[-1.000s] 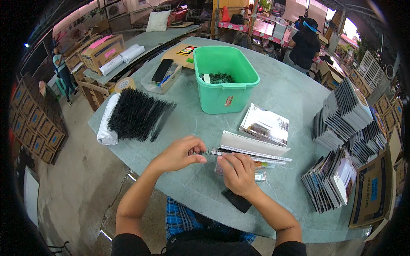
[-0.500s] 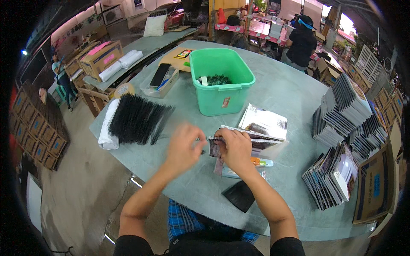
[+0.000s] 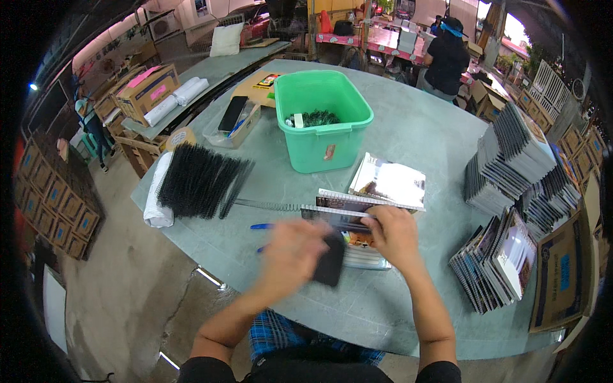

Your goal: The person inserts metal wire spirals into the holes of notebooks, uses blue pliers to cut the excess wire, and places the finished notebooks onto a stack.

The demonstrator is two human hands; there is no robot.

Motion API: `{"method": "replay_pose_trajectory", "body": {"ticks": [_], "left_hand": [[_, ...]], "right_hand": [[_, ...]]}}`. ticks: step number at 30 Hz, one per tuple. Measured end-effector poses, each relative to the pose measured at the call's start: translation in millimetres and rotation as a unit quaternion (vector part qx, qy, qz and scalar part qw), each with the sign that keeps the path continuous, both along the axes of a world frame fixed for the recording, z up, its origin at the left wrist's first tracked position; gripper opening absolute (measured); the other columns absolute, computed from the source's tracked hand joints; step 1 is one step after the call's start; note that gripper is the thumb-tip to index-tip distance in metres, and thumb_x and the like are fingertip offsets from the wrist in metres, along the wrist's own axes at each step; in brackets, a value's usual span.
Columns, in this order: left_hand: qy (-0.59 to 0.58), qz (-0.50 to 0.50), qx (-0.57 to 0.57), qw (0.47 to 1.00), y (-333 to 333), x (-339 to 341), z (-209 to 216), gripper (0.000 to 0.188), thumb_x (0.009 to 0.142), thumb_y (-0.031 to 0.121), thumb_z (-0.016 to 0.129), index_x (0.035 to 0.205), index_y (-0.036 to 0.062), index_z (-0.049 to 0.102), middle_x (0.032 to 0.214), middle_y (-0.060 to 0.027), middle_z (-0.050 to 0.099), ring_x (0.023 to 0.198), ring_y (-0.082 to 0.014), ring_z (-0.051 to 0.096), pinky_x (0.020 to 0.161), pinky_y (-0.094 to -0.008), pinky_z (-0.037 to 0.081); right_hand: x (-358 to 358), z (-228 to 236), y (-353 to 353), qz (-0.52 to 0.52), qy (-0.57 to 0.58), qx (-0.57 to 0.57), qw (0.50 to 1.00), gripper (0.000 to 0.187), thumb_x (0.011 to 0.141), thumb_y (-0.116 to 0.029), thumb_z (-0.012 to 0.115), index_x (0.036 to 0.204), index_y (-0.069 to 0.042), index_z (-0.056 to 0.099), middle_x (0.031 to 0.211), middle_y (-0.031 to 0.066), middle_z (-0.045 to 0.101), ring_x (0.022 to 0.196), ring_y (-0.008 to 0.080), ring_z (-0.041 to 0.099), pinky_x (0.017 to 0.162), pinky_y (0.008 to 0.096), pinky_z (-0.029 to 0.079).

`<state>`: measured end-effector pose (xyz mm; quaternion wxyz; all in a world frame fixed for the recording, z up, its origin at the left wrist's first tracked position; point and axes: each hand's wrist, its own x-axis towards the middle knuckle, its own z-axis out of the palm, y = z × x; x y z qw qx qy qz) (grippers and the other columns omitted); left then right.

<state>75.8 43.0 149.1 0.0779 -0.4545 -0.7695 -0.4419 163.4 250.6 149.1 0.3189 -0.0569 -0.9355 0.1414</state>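
My right hand (image 3: 391, 233) grips an unbound notebook (image 3: 332, 218) by its upper edge, fingers closed over the pages. A thin dark wire coil (image 3: 271, 205) sticks out leftward from the notebook's punched edge. My left hand (image 3: 290, 258) is smeared by motion; it seems closed on a flat black piece (image 3: 331, 258), also blurred, in front of the notebook. Two blue tips (image 3: 260, 226) poke out beside that hand. Under the notebook lie other printed booklets (image 3: 367, 258). Behind it rests a stack of white-covered booklets (image 3: 389, 182).
A pile of black coils (image 3: 201, 182) lies on a white roll at left. A green bin (image 3: 325, 150) holding loose coils stands at the back, beside a tray with a phone (image 3: 234, 113). Bound notebooks (image 3: 495, 262) are stacked at right near a cardboard box (image 3: 562, 281).
My left hand has left the coil and come nearer me; the black piece has shifted up and left off its spot. My right hand has slid rightward along the notebook.
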Motion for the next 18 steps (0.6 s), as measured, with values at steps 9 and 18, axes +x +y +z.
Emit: {"method": "replay_pose_trajectory", "body": {"ticks": [9, 18], "left_hand": [[0.134, 0.153, 0.165, 0.965, -11, -38, 17, 0.03, 0.07, 0.002, 0.068, 0.099, 0.0108, 0.066, 0.09, -0.01, 0.057, 0.087, -0.027, 0.054, 0.077, -0.0358, 0.044], [0.083, 0.107, 0.146, 0.98, -8, -35, 24, 0.024, 0.072, 0.004, 0.068, 0.095, 0.0069, 0.066, 0.089, -0.0102, 0.055, 0.083, -0.0258, 0.056, 0.072, -0.0324, 0.046]], "right_hand": [[-10, 0, -18, 0.004, 0.023, -0.089, 0.996, 0.013, 0.078, -0.021, 0.065, 0.074, -0.009, 0.066, 0.068, 0.0051, 0.064, 0.063, 0.0238, 0.06, 0.058, 0.0357, 0.043], [-10, -11, -28, -0.005, 0.08, -0.022, 0.997, 0.01, 0.077, -0.02, 0.067, 0.073, -0.011, 0.064, 0.062, 0.0016, 0.058, 0.059, 0.0199, 0.055, 0.055, 0.0332, 0.038]]}}
